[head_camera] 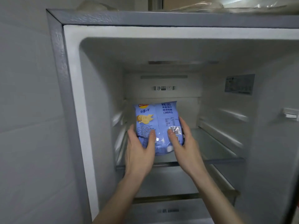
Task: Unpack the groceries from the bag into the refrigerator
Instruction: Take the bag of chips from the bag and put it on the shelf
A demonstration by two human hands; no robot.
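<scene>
A light blue bag of potato chips (159,120) stands upright inside the open refrigerator (103,65), over the top glass shelf (208,147). My left hand (140,152) grips its lower left side, thumb across the front. My right hand (184,144) grips the lower right side, thumb by the barcode. The bag's back panel with printed text faces me. Whether its bottom touches the shelf is hidden by my hands. The grocery bag is out of view.
The refrigerator's inner walls carry shelf rails on both sides, and a sticker (239,84) is on the right wall. A second shelf (169,198) lies lower down. Plastic-wrapped things (226,6) lie on top of the refrigerator. A grey wall (24,110) is at left.
</scene>
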